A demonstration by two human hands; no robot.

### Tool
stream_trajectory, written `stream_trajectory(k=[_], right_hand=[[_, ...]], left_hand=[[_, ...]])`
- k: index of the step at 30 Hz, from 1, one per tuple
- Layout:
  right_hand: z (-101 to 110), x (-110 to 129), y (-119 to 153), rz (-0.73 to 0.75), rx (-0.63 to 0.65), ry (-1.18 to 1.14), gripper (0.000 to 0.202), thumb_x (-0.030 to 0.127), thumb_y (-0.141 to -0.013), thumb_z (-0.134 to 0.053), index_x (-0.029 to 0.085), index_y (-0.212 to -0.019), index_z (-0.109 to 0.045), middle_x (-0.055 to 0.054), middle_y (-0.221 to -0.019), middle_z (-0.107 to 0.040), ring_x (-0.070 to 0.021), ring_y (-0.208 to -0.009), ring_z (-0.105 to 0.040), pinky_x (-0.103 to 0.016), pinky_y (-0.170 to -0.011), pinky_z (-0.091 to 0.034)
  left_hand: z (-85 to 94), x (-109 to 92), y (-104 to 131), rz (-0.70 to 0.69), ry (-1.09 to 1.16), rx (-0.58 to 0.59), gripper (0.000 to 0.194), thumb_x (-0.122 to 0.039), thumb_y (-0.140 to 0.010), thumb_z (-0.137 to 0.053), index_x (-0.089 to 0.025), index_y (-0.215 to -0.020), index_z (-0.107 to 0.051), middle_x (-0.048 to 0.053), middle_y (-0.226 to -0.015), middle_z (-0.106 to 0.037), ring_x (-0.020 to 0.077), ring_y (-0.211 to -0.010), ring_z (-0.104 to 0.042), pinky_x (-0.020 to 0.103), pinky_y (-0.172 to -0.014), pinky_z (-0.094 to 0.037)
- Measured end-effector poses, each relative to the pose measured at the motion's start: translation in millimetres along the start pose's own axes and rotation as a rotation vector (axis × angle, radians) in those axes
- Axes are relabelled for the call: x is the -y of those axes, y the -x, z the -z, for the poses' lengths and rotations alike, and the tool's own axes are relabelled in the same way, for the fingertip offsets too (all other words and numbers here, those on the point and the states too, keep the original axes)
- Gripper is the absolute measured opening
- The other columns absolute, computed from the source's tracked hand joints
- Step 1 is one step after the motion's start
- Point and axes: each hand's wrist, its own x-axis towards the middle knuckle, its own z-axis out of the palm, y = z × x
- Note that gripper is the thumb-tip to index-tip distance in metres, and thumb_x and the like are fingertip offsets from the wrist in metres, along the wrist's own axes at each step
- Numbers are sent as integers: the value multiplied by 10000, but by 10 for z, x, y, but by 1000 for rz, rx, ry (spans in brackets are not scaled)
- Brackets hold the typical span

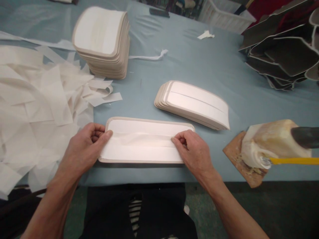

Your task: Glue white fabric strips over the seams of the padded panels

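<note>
A heap of strips (37, 99) is lying on the bench (144, 63). My left grip (86, 149) is pinching the left edge of a panel (139, 155), and a tall stack (102, 33) is standing farther back. The panel is stretching between my grips near the bench's front edge, a strip (142, 138) running along its middle. My right grip (194, 151) is pinching the strip's right end. Beyond it a short stack (196, 99) is sitting, then a tub (271, 139) is resting on a board (254, 176)

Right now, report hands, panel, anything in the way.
Left hand on panel, left end; right hand pinching strip. Strip lies lengthwise along panel. Nearest stack beyond panel, not on it.
</note>
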Motion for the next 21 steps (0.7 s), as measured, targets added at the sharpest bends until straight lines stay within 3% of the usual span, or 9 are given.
stream_trajectory(k=[9,12,14,16,19,21], right_hand=[[-18,26,11,-38,-75,170,183,284,-988,-690,230,-814,-667,-23,-791,-717,-210,-753,-612,-324,-669,-335],[0,33,-5,-21,-51,201,178,290,-1001,-681,226,-835,-675,-36,-823,-731,-216,-779,-625,-326,-669,-336],[15,39,-13,-13,-41,215,174,289,-1007,-679,221,-847,-677,-48,-851,-741,-223,-807,-636,-327,-678,-346],[29,41,-16,1,-31,220,169,286,-1013,-675,219,-858,-678,-56,-872,-748,-228,-826,-642,-328,-687,-357],[37,35,-17,14,-29,212,170,288,-1024,-662,223,-868,-679,-57,-888,-753,-228,-834,-649,-330,-693,-373],[34,29,-16,12,-36,202,174,291,-1028,-657,224,-869,-680,-55,-889,-752,-226,-839,-653,-330,-695,-382]], left_hand=[[47,-106,47,-27,-60,-16,398,-549,-874,-571,-202,-1060,-636,34,-937,-698,212,-857,-662,321,-778,-497],[116,-251,167,-31,-208,-116,486,-569,-908,-520,-186,-1175,-655,89,-1041,-729,290,-956,-683,423,-897,-524],[100,-357,307,-174,-348,-250,568,-569,-968,-412,-148,-1264,-653,152,-1177,-731,356,-1093,-680,514,-1008,-514],[-2,-426,462,-469,-431,-294,619,-546,-1018,-326,-117,-1331,-644,190,-1339,-701,372,-1258,-645,534,-1121,-476],[-271,-413,623,-869,-492,-158,621,-531,-1045,-361,-136,-1476,-569,169,-1566,-580,333,-1471,-523,494,-1248,-396],[-445,-348,646,-970,-559,-119,672,-545,-1041,-394,-124,-1556,-488,176,-1647,-484,345,-1541,-442,515,-1281,-357]])
